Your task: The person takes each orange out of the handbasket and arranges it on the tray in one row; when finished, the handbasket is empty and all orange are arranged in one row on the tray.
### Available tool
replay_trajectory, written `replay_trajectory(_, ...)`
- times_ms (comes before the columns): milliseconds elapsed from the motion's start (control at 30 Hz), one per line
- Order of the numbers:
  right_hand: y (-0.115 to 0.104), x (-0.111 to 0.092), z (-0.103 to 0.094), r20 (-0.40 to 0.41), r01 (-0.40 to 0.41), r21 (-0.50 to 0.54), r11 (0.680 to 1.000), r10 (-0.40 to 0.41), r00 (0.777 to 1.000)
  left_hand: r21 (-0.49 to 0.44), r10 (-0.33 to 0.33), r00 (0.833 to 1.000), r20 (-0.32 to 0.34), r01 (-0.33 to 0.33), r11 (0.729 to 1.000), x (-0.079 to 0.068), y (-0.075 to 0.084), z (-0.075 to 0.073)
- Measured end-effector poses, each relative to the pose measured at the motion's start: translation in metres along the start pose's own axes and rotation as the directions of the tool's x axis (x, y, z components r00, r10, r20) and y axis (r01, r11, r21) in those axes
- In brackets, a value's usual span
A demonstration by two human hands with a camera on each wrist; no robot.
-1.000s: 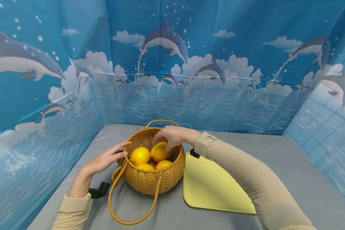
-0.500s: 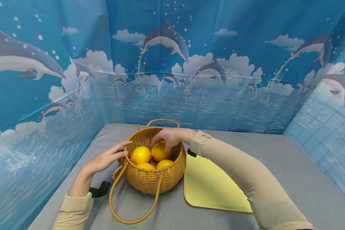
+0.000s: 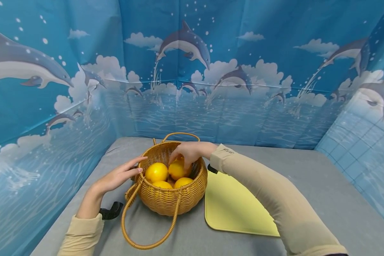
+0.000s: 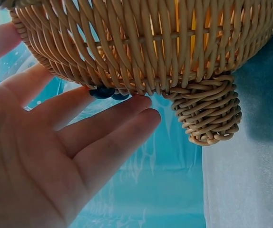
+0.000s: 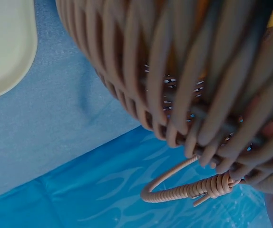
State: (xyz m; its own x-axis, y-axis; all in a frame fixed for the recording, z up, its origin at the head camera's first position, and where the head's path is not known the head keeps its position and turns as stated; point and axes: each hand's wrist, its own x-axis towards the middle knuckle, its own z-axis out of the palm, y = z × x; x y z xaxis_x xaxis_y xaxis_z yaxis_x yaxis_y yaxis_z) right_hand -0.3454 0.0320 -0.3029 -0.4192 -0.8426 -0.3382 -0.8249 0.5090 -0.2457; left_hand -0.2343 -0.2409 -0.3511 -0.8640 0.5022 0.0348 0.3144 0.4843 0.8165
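A yellow fruit (image 3: pixel 176 169) is gripped by the right hand (image 3: pixel 190 153); the basket (image 3: pixel 166 205) around that grip, lightly touched by the extended left hand (image 3: pixel 116 177), could be tipped if bumped.

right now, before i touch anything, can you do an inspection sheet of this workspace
Surface: grey cloth.
Job's things: wicker basket holding four visible yellow fruits.
Clutter: nothing loose seen besides the yellow mat, right of the basket, partly hidden by the right sleeve.
Hands: left hand touches the basket's left side; right hand grips one fruit inside.
Cables: nothing seen.
Surroundings: blue dolphin-print curtains.
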Motion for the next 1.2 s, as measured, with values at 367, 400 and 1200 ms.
replay_trajectory(367, 0.0006, 0.0016, 0.0030, -0.014, 0.007, -0.050, 0.999, -0.007, 1.000, -0.033, 0.028, 0.999, -0.023, -0.029, 0.999, 0.0011, -0.0051, -0.0012)
replay_trajectory(400, 0.0007, 0.0018, 0.0037, -0.018, 0.008, -0.061, 0.998, -0.010, 1.000, -0.034, 0.031, 0.999, -0.025, -0.032, 0.999, 0.0013, -0.0056, -0.0013)
replay_trajectory(1200, -0.0007, 0.0062, 0.0032, 0.014, -0.009, -0.062, 0.998, 0.010, 1.000, -0.050, 0.028, 0.998, -0.047, -0.030, 0.998, 0.0040, -0.0088, 0.0003)
